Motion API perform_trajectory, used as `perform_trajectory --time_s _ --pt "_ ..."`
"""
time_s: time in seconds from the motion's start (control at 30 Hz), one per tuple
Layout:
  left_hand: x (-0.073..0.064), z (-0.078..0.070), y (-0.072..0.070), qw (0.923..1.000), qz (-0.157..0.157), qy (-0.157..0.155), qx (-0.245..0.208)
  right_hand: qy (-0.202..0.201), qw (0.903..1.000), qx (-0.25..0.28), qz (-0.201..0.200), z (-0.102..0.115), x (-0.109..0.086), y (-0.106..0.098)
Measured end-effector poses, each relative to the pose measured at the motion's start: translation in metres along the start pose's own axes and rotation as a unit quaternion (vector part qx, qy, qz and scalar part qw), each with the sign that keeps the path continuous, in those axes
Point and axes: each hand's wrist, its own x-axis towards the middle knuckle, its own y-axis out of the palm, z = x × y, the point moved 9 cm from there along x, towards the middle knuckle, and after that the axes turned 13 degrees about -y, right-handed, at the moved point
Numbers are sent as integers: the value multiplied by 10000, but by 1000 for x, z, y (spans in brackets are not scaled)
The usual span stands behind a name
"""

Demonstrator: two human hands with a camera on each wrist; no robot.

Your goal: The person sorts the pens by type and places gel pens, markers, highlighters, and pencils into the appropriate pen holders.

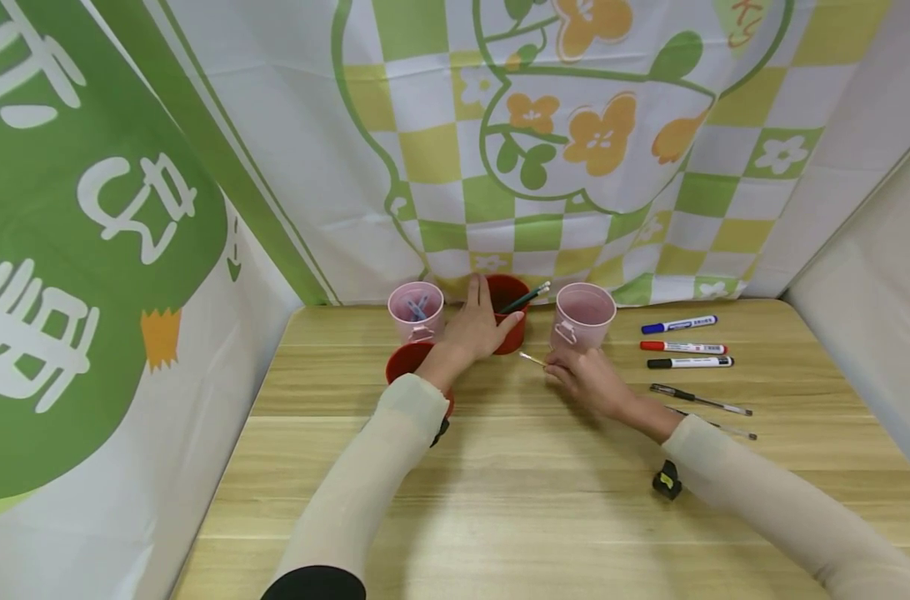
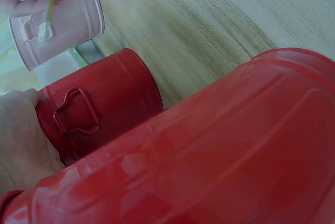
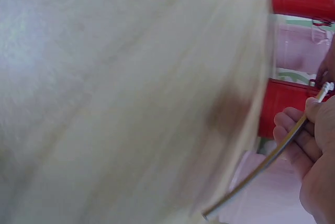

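Observation:
My right hand (image 1: 590, 382) pinches a slim yellowish pencil (image 3: 261, 165) with a white eraser end, between thumb and fingers. In the head view it sits low in front of the right pink bucket (image 1: 588, 315), the eraser end pointing left toward the back red bucket (image 1: 511, 342). My left hand (image 1: 470, 332) rests on that red bucket's left rim, its fingers stretched toward the wall and the thumb across the front. Green pencils (image 1: 532, 296) with white erasers lean out of the same bucket. Under my left wrist stands a nearer red bucket (image 1: 401, 360), partly covered by the forearm.
A left pink bucket (image 1: 397, 315) holds light-blue clip-like pieces (image 1: 417, 308). On the right lie a blue marker (image 1: 680, 325), a red marker (image 1: 683, 347), a black marker (image 1: 691, 362) and two pens (image 1: 702, 400), one partly behind my arm. A printed cloth (image 1: 440, 196) hangs behind the table.

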Motion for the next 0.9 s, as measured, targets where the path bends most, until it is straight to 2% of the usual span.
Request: perform_trajectory --time_s 0.2,0.4,0.9 --pt "0 0 1 10000 22 -11 -8 -314 9986 119 -413 7 9 -23" --pt "1 0 1 10000 35 -25 5 -515 9965 312 -588 13 19 -41" --pt "1 0 0 10000 -1 21 -54 -31 9920 584 -1118 15 39 -82"
